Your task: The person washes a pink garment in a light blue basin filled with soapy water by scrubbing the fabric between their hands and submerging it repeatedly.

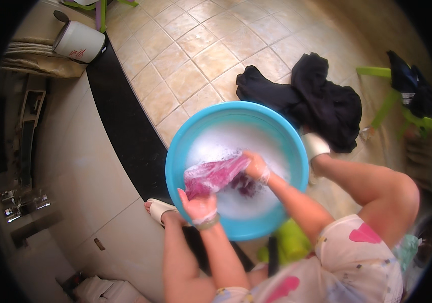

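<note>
A round blue plastic basin (237, 106) stands on the floor between my legs, holding sudsy water (235, 132). A wet pink cloth (216, 175) with foam on it is stretched above the suds. My right hand (255, 166) grips its right end, fingers closed on the fabric. At its lower left end is my left hand (200, 206), palm up with the thumb raised, against the cloth; whether its fingers grip is unclear. Foam clings to both wrists, and a bracelet circles the left one. Below the cloth, a darker patch of fabric (244, 185) shows in the water.
Dark clothes (314, 94) lie on the tiles beyond the basin's right rim. A green stool or chair (384, 110) at right holds dark clothing (413, 89). A white bin (80, 41) stands upper left. White slippers (159, 210) are on my feet, beside the basin.
</note>
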Action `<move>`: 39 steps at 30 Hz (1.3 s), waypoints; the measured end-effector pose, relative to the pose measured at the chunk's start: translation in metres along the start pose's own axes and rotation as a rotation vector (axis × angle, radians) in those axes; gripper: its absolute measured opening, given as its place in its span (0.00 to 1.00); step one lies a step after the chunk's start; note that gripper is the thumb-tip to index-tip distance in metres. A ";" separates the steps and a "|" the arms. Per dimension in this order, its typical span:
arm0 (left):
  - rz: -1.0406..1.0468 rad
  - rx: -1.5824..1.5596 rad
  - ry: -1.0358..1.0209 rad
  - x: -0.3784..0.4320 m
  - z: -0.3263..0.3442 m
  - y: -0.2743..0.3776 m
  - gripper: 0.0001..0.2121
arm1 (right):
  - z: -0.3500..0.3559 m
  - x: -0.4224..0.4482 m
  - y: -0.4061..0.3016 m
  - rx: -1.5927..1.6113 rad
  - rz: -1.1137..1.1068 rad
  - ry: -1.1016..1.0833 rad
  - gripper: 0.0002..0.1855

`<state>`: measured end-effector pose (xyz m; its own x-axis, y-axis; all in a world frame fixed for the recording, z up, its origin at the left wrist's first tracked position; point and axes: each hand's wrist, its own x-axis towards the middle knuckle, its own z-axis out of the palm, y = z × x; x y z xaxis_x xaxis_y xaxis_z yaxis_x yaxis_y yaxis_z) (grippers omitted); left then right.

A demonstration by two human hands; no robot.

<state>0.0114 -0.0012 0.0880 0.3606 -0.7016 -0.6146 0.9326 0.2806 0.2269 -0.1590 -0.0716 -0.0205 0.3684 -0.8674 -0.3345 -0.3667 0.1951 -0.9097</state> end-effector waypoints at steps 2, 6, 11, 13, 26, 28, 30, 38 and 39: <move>0.045 0.011 0.084 0.016 -0.020 0.011 0.18 | -0.034 0.003 -0.067 0.446 0.228 -0.014 0.12; 0.156 0.401 0.566 0.056 -0.051 0.010 0.14 | -0.048 0.014 -0.120 0.759 0.277 -0.131 0.11; 0.083 0.598 0.566 0.071 -0.061 -0.022 0.17 | -0.051 0.042 -0.112 0.583 0.500 -0.035 0.09; -0.088 0.500 0.216 0.068 -0.058 -0.046 0.18 | -0.020 0.029 -0.078 0.131 -0.109 0.123 0.07; -0.451 0.296 -0.192 0.027 -0.043 -0.026 0.28 | 0.062 -0.035 -0.095 -0.235 -0.194 0.145 0.12; -0.349 0.448 -0.006 0.013 -0.019 -0.041 0.23 | 0.063 -0.020 -0.067 -0.105 -0.050 0.133 0.14; -0.190 0.378 0.087 0.006 0.003 -0.071 0.21 | 0.064 0.002 -0.052 0.118 0.176 0.277 0.11; -0.243 0.336 -0.037 0.009 -0.016 -0.076 0.21 | 0.062 0.022 0.009 -0.049 -0.133 0.388 0.06; -0.211 0.349 0.037 0.009 -0.011 -0.087 0.21 | 0.060 0.028 0.013 -0.019 -0.011 0.357 0.06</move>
<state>-0.0670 -0.0248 0.0542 0.1659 -0.6941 -0.7005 0.9368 -0.1109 0.3318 -0.1019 -0.0660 -0.0565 0.0516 -0.9753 -0.2149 -0.3811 0.1797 -0.9069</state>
